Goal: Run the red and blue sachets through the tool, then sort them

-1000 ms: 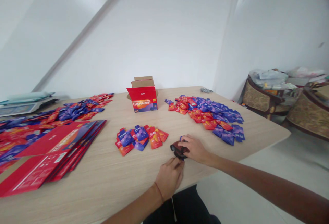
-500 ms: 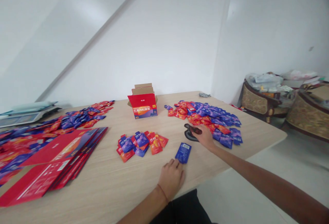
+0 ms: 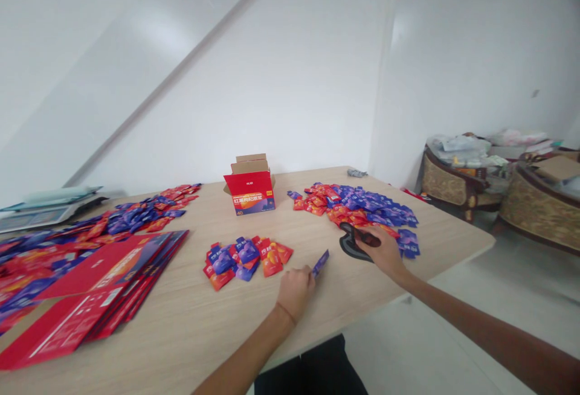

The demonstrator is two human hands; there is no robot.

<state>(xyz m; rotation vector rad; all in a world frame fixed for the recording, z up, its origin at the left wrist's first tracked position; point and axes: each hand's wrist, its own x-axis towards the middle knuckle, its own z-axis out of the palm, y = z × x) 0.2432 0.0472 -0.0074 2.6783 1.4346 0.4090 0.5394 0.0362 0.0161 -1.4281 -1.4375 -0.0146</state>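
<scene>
My left hand (image 3: 294, 289) is closed on a blue-purple pouch (image 3: 321, 263), which is tilted up and seen almost edge-on above the table's near side. To its right, my right hand (image 3: 384, 252) is wrapped round the handle of a black tool (image 3: 348, 243) with a curved, flat-looking base; its exact kind I cannot make out. Just left of the pouch lies a small heap of red and blue pouches (image 3: 247, 259). Behind the tool, a larger heap of red and purple pouches (image 3: 367, 202) spreads over the table.
An open red carton (image 3: 252, 194) stands at the back of the wooden table (image 3: 190, 316). Flattened red cartons (image 3: 97, 298) are stacked at left, beside a long pile of pouches (image 3: 136, 217). Laden armchairs (image 3: 446, 180) stand beyond the table's right edge.
My left hand has lifted the blue-purple pouch, which lay flat on the table, and tilted it up. My right hand has shifted right and nearer with the black tool.
</scene>
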